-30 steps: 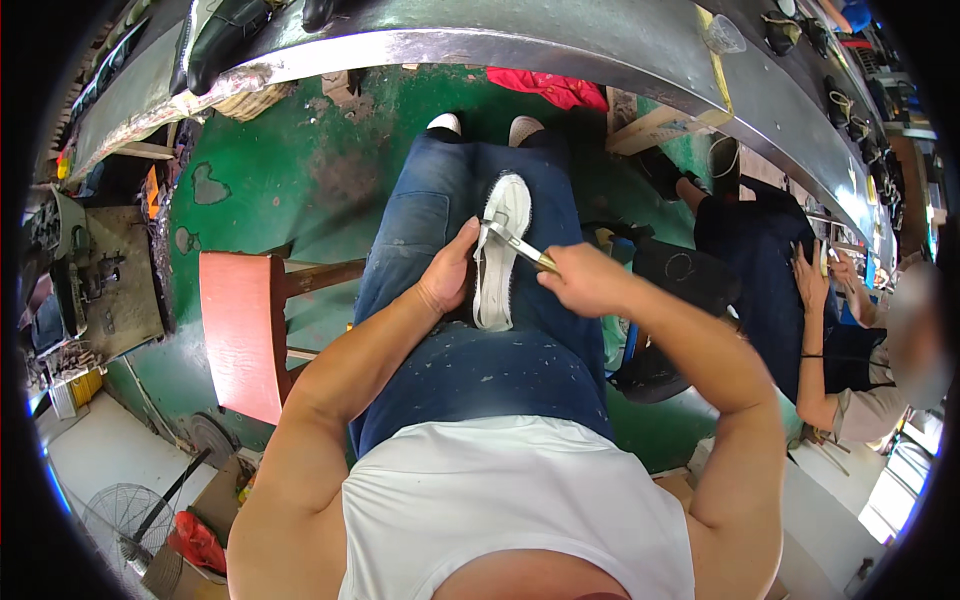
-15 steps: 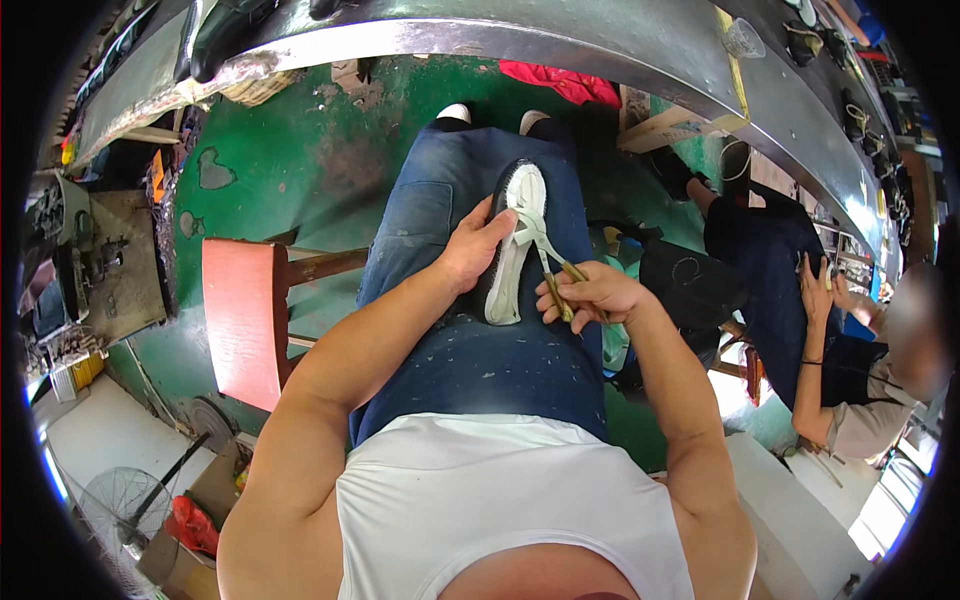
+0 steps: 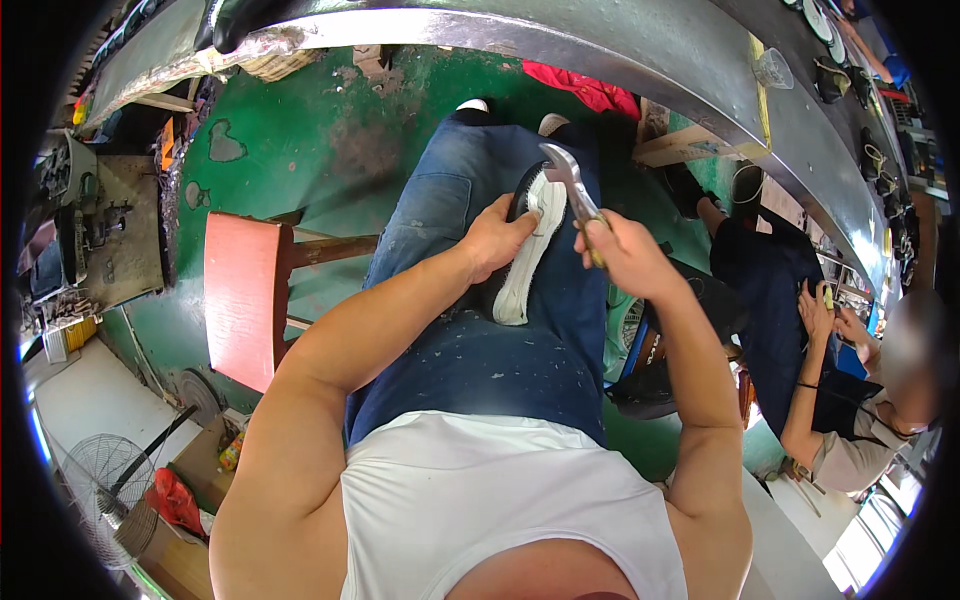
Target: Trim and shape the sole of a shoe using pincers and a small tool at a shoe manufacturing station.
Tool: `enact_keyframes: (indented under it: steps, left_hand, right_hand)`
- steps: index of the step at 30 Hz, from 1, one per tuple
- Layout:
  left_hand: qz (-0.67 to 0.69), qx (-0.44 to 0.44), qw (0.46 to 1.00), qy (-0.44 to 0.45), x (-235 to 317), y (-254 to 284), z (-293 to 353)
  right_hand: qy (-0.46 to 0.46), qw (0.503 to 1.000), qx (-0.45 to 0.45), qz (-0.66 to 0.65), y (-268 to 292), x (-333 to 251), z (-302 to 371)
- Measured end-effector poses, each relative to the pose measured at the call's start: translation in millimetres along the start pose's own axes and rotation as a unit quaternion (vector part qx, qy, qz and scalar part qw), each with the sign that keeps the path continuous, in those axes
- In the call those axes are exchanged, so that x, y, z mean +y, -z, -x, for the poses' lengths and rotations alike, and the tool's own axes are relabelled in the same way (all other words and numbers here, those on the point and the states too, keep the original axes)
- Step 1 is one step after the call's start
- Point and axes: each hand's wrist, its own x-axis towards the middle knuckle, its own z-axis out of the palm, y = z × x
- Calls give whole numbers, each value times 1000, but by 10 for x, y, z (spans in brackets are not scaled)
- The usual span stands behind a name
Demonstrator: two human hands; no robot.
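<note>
An upturned shoe (image 3: 522,268) with a pale, bare underside and dark sides lies lengthwise over my thighs. My left hand (image 3: 497,238) grips its left side, thumb pressed on the underside and the other fingers mostly hidden beneath. In my right hand (image 3: 622,252) is a pair of lasting pincers (image 3: 577,188), held by the yellowish handles. Their curved metal head is close to the toe half of the shoe, on its right; whether it touches I cannot tell.
A metal-topped bench (image 3: 640,70) curves across the far side. On the left stand a reddish wooden chair (image 3: 245,300) and a wire-guarded fan (image 3: 105,480). A co-worker (image 3: 850,400) sits at the right, hands raised. Red cloth (image 3: 585,88) lies below the bench.
My right hand has risen away from me with the pincers; their spread handles have come together and the head has lifted off the shoe. My left hand keeps its hold.
</note>
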Motion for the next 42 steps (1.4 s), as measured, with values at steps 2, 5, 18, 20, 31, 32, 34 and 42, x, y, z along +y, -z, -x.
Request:
enact_keyframes:
  steps: [2,5,18,20,31,32,34,42]
  left_hand:
    - [-82,15,996,-14,-25,12,-34]
    - [-84,-3,996,1,-35,105,-28]
    - [-55,-128,983,119,129,304,-150]
    - [-25,-141,983,113,106,284,-182]
    - [-172,-118,978,-15,-13,124,159]
    - [-161,-129,978,-41,-43,149,328]
    - [-72,-158,984,-52,-321,184,251]
    - [-105,-63,988,-90,-387,-33,173]
  right_hand:
    - [34,952,53,299,-103,154,-212]
    - [1,978,32,204,-60,39,-170]
    - [-44,972,-91,213,-325,63,450]
    - [59,951,-3,303,-517,171,424]
    - [-88,980,-49,173,-541,511,556]
    - [-61,977,-36,200,-572,519,583]
    - [-39,974,-27,223,-653,498,663]
    - [7,945,23,325,-821,495,855]
